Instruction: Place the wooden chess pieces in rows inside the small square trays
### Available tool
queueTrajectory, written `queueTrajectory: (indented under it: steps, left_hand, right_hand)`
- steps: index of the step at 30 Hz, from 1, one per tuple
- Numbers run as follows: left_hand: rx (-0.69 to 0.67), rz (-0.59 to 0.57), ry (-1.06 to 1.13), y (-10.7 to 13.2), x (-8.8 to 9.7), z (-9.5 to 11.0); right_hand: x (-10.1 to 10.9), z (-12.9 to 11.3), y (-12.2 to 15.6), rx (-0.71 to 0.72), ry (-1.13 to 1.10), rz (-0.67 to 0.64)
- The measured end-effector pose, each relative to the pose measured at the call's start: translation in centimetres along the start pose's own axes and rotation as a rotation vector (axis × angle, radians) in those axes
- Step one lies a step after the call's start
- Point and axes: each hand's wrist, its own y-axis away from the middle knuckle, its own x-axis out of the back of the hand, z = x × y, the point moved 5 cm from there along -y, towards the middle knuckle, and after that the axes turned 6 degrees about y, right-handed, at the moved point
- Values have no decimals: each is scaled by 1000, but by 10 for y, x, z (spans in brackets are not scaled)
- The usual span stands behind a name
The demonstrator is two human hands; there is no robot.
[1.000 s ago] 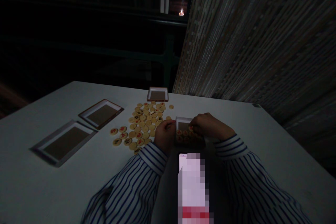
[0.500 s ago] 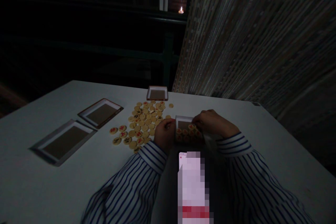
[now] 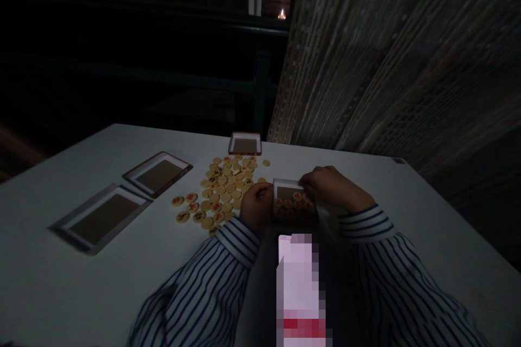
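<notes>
A small open box (image 3: 287,182) sits close to me, with several round xiangqi pieces (image 3: 288,204) with red characters lying in its near part. My left hand (image 3: 256,207) is curled closed against the box's left wall. At the right side of the box, my right hand (image 3: 334,188) bends over the edge with fingertips drawn together near the pieces; what they pinch is hidden. Left of my left hand, many loose xiangqi pieces (image 3: 222,190) lie spread, some face down, others showing red or black characters.
Three more shallow trays rest on the white table (image 3: 101,293): a grey-rimmed tray (image 3: 89,251), a brown-rimmed tray (image 3: 136,184), and a small far tray (image 3: 245,154). A lit phone (image 3: 299,282), partly pixelated, is below the box. A string curtain (image 3: 345,65) hangs behind.
The view has shifted very slightly. Both hands stay at the box in nearly the same pose, and the pieces look unmoved.
</notes>
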Motion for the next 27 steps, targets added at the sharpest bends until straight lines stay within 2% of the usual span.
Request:
queueTrajectory:
  steps: [4, 8, 11, 16, 19, 23, 27]
  left_hand:
    - [-1, 20, 60, 1, 0, 4]
    - [-79, 32, 90, 1, 3, 11]
    - [-126, 24, 98, 3, 4, 17]
    - [-195, -2, 71, 13, 5, 32]
    - [-203, -18, 18, 14, 12, 44]
    - [-269, -83, -104, 5, 35, 66]
    - [-345, -106, -169, -14, 72, 83]
  right_hand:
    - [23, -2, 3, -48, 16, 214]
    - [46, -11, 10, -98, -46, 447]
    - [54, -20, 13, -84, -74, 538]
    - [60, -26, 16, -51, -95, 577]
    - [62, -27, 18, -43, -104, 566]
    - [62, -30, 18, -32, -116, 516]
    - [60, -37, 14, 5, -129, 482]
